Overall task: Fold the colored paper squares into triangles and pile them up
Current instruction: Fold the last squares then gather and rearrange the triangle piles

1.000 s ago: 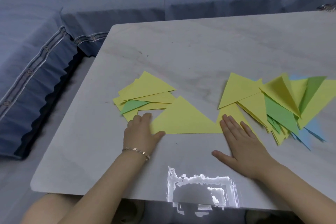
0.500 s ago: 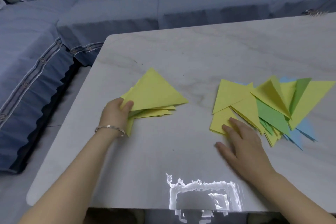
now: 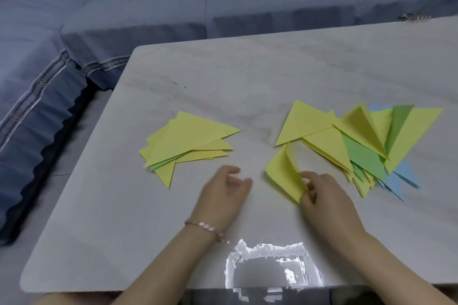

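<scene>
Paper (image 3: 282,176), yellow, creased, curls pinched by right hand (image 3: 327,198); left hand (image 3: 224,190) relaxed, empty, beside it.

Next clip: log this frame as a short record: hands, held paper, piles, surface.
left hand: loosely curled, holds nothing
right hand: pinches yellow sheet, one edge lifted
left pile: stacked triangles, mostly yellow, some green
right heap: yellow, green, blue pieces, fanned out
table: pale, marble-look
background: blue sofa

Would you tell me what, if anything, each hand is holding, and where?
The right hand pinches the yellow paper by its near right edge; the left hand holds nothing.
</scene>
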### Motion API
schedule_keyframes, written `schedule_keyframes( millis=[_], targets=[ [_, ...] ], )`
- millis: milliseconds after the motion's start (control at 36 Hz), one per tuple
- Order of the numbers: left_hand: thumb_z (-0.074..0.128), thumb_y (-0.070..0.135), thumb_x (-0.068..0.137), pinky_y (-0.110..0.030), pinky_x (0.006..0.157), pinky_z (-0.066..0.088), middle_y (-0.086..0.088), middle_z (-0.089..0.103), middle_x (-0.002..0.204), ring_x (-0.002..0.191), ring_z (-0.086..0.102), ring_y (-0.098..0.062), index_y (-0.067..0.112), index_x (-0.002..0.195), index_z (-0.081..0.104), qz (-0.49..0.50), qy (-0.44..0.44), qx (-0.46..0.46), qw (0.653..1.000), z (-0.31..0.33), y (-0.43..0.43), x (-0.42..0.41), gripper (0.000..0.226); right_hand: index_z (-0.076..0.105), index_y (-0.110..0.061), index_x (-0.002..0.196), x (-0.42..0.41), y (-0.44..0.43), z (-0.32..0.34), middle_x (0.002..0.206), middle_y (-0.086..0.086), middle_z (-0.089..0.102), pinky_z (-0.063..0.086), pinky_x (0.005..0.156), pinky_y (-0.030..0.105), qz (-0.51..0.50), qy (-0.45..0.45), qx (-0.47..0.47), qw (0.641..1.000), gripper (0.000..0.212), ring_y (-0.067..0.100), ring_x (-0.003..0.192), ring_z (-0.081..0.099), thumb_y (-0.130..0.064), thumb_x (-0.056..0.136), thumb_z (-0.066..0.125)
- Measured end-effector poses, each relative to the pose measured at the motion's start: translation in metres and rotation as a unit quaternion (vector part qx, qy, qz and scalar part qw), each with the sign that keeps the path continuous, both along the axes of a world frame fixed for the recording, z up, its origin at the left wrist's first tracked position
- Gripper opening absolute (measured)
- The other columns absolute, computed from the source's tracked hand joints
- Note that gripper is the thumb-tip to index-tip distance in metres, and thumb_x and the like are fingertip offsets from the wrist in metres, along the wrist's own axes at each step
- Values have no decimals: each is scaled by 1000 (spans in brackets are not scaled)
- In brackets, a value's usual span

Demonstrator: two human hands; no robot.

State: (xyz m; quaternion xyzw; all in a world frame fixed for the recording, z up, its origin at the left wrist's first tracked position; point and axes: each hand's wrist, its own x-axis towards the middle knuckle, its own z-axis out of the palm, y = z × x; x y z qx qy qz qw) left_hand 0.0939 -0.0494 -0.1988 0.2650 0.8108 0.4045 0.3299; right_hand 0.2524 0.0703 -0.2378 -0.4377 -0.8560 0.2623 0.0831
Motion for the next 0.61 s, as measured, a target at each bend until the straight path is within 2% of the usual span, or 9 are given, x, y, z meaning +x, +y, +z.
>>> schedule_keyframes(
  millis=[28, 83, 139, 222, 306, 389, 472, 556, 611],
  targets=[
    [66, 44, 74, -32, 80, 50, 2, 61, 84, 74, 60, -16, 20, 109, 51, 5, -71, -13, 997, 0, 4, 11, 44, 48, -26, 128, -2, -9, 1, 101, -1, 46, 42, 71, 30, 15, 4, -4, 1000, 43, 21, 87, 54, -14, 87, 48],
    [68, 44, 77, -38, 76, 54, 2, 59, 79, 73, 61, -18, 23, 102, 46, 11, -166, -18, 986, -3, 10, 28, 39, 47, -29, 126, -6, -27, 3, 102, -2, 43, 43, 74, 32, 44, 14, -14, 999, 41, 21, 87, 55, -18, 86, 51],
    [69, 32, 79, -33, 72, 55, 5, 57, 81, 73, 60, -12, 23, 99, 43, 18, -178, 1, 984, -10, 14, 34, 34, 50, -30, 120, -11, -40, 3, 99, -3, 42, 41, 72, 30, 75, 33, -28, 996, 36, 19, 83, 53, -19, 86, 51],
    [65, 13, 81, -8, 64, 44, 13, 51, 85, 76, 53, -4, 20, 112, 41, 14, -75, 12, 997, -17, 18, 28, 39, 47, -30, 124, -18, -50, 1, 104, -6, 41, 42, 71, 25, 124, 42, -35, 991, 36, 14, 83, 53, -33, 88, 52],
    [52, 0, 83, -14, 61, 31, 4, 48, 101, 89, 45, -11, 11, 126, 40, -36, 18, -23, 999, -17, 23, 8, 46, 49, -27, 129, -16, -49, 2, 114, -11, 46, 39, 73, 16, 160, 42, -2, 986, 60, 7, 93, 54, -60, 80, 39],
    [49, 2, 82, -21, 67, 35, -3, 52, 110, 90, 47, -15, 17, 128, 39, -150, 59, -79, 984, -11, 31, -14, 50, 63, -18, 116, -9, -38, 3, 114, -3, 56, 42, 85, 21, 167, 84, 38, 982, 57, 12, 102, 54, -54, 80, 39],
    [50, 8, 82, -26, 58, 39, -3, 51, 98, 81, 51, -20, 25, 129, 33, -248, 122, -151, 949, -6, 43, -29, 53, 62, -13, 117, -4, -24, -3, 124, 5, 56, 44, 95, 35, 176, 91, 88, 976, 49, 15, 115, 45, -45, 84, 44],
    [52, 8, 81, -30, 65, 42, -8, 54, 103, 80, 53, -24, 30, 135, 26, -285, 173, -164, 928, -10, 60, -39, 64, 52, -12, 129, -6, -15, -9, 140, 6, 45, 30, 107, 32, 234, 38, 108, 966, 55, 19, 131, 32, -48, 91, 37],
    [54, 7, 82, -27, 75, 42, -9, 51, 121, 93, 53, -24, 29, 141, 19, -291, 191, -147, 926, -15, 67, -43, 73, 44, -10, 135, -10, -12, -15, 145, 6, 38, 21, 108, 31, 266, -3, 128, 955, 62, 22, 136, 29, -53, 96, 22]
  ],
)
